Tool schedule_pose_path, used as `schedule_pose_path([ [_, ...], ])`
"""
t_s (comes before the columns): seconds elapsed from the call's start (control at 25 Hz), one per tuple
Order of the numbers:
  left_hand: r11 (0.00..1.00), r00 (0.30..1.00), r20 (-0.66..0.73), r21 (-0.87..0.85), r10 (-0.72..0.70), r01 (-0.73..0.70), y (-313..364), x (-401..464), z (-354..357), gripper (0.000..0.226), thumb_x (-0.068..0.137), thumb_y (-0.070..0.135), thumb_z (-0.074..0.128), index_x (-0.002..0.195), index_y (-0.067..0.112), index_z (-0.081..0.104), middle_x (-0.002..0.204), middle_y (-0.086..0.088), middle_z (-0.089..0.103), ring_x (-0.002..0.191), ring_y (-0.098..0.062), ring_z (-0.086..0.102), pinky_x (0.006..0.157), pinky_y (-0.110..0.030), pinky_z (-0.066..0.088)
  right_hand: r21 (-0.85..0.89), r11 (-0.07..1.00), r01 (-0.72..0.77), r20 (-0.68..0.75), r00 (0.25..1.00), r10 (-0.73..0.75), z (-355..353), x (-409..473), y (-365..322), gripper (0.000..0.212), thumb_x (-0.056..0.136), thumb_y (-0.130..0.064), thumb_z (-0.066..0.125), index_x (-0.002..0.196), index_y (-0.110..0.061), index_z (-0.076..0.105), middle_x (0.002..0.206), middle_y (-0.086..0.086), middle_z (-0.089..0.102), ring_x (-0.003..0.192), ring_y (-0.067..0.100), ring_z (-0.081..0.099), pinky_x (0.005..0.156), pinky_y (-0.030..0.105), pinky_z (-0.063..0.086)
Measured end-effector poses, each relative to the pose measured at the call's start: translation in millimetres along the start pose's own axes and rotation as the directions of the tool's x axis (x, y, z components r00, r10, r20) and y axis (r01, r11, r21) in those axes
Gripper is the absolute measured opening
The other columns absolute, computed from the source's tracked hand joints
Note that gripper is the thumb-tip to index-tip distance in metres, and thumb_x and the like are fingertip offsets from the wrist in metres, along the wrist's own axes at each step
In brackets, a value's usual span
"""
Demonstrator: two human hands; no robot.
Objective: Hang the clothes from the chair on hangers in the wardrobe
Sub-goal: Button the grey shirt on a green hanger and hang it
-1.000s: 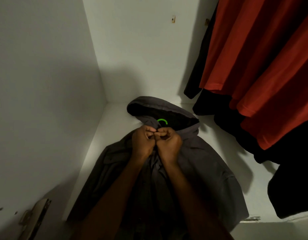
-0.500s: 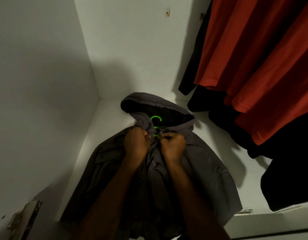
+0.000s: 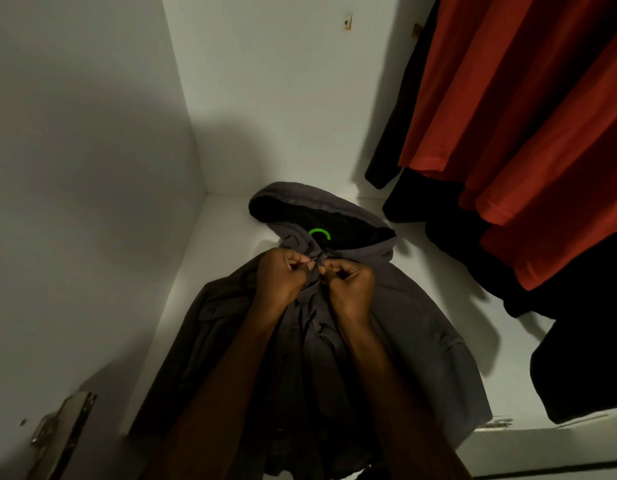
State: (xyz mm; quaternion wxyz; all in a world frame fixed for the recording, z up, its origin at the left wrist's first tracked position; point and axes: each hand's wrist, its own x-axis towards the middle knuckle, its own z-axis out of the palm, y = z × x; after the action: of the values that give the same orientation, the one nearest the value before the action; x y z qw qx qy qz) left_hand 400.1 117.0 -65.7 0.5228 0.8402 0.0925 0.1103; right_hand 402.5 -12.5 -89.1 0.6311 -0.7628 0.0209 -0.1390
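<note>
Grey hooded jacket (image 3: 414,327): one, spread front-up on the white wardrobe floor (image 3: 231,237), its hood (image 3: 300,202) toward the back wall, its hem toward the camera.
Green hanger hook (image 3: 319,233): one, a bright green curve that pokes out of the neck opening against the dark hood lining; the rest of the hanger is hidden inside the jacket.
Left hand (image 3: 283,277): fingers curled tight, pinching the collar fabric at the neck, just left of the front opening.
Right hand (image 3: 350,284): fingers clenched on the other edge of the collar, nearly touching the left hand; a small dark fastening sits between them, too small to tell what it is.
Forearms: two, lying over the middle of the jacket and hiding its front closure.
Hanging clothes: one red garment (image 3: 529,109) and at least two black garments (image 3: 577,358) at the right, their lower edges above the floor, beside the jacket's right shoulder but apart from it.
Walls: white side wall (image 3: 75,168) at the left, white back wall (image 3: 276,91) with one small brown fitting (image 3: 347,23) near the top.
Metal hinge (image 3: 62,427): one, at the lower left edge.
</note>
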Motion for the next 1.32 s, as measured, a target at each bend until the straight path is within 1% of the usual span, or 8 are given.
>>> schedule_pose_path([
  [0.24,0.996,1.0,0.007,-0.081,0.03,-0.029,-1,-2,-1,0.005,0.084,0.012,0.08,0.088,0.009,0.08,0.079,-0.001,0.077,0.07,-0.014,0.072,0.074,-0.034,0.062,0.063,0.997,-0.04,-0.012,0.999,0.04,0,4,4,0.014,0.08,0.005,0.077,0.089,-0.004,0.082,0.082,0.004,0.079,0.078,0.019,0.076,0.078,0.036,0.062],
  [0.4,0.998,0.997,-0.046,-0.013,0.066,-0.067,-4,-2,4,0.006,0.081,0.013,0.083,0.085,0.009,0.081,0.079,-0.001,0.077,0.07,-0.008,0.071,0.07,-0.027,0.06,0.118,0.989,-0.093,0.036,0.995,0.09,0,4,3,0.022,0.08,0.008,0.077,0.085,-0.013,0.082,0.081,0.002,0.079,0.078,0.018,0.076,0.079,0.034,0.062],
  [0.52,0.995,0.994,-0.074,0.06,0.082,-0.078,-3,-4,9,0.003,0.082,0.011,0.08,0.084,0.009,0.081,0.08,-0.002,0.078,0.067,-0.006,0.069,0.067,-0.018,0.056,0.078,0.993,-0.085,0.025,0.996,0.083,5,5,1,0.021,0.079,0.007,0.077,0.085,-0.012,0.082,0.081,0.003,0.079,0.078,0.017,0.076,0.079,0.033,0.062],
  [0.64,0.998,0.995,-0.083,0.054,0.048,-0.043,-1,-5,13,0.004,0.084,0.01,0.076,0.083,0.009,0.08,0.083,-0.003,0.078,0.071,-0.01,0.069,0.075,-0.023,0.056,0.075,0.99,-0.116,-0.067,0.99,0.121,8,3,0,0.018,0.081,0.006,0.072,0.081,-0.01,0.082,0.077,0.002,0.078,0.074,0.015,0.075,0.077,0.033,0.062],
  [0.76,0.999,0.995,-0.098,0.042,0.02,-0.016,1,-3,12,0.003,0.084,0.011,0.078,0.085,0.008,0.08,0.084,-0.004,0.078,0.07,-0.008,0.067,0.076,-0.02,0.053,0.082,0.988,-0.133,-0.06,0.989,0.138,10,5,3,0.018,0.082,0.004,0.072,0.08,-0.01,0.082,0.076,0.001,0.078,0.076,0.019,0.076,0.078,0.038,0.063],
  [0.92,0.999,0.995,-0.094,0.005,0.034,-0.034,-5,-3,10,0.006,0.082,0.01,0.08,0.087,0.009,0.081,0.084,-0.002,0.078,0.07,-0.005,0.069,0.076,-0.023,0.059,0.073,0.993,-0.094,-0.031,0.995,0.097,9,4,3,0.016,0.081,0.006,0.072,0.081,-0.007,0.082,0.077,0.002,0.079,0.077,0.021,0.076,0.078,0.039,0.063],
  [1.12,0.997,0.994,-0.079,0.043,0.073,-0.07,-7,-3,14,0.006,0.082,0.004,0.076,0.084,0.008,0.08,0.079,0.0,0.076,0.062,0.01,0.059,0.06,-0.001,0.044,0.003,0.998,-0.07,-0.016,0.997,0.07,10,4,3,0.013,0.08,0.005,0.075,0.083,-0.006,0.082,0.079,0.002,0.079,0.076,0.015,0.076,0.078,0.035,0.063],
  [1.32,0.999,0.996,-0.076,-0.017,0.05,-0.051,-12,0,13,0.006,0.081,0.004,0.079,0.084,0.009,0.08,0.079,0.0,0.077,0.067,0.001,0.067,0.065,-0.009,0.05,0.007,0.999,-0.049,0.008,0.999,0.049,9,5,1,0.013,0.08,0.008,0.073,0.082,-0.002,0.081,0.079,0.005,0.078,0.077,0.015,0.075,0.076,0.028,0.061],
])
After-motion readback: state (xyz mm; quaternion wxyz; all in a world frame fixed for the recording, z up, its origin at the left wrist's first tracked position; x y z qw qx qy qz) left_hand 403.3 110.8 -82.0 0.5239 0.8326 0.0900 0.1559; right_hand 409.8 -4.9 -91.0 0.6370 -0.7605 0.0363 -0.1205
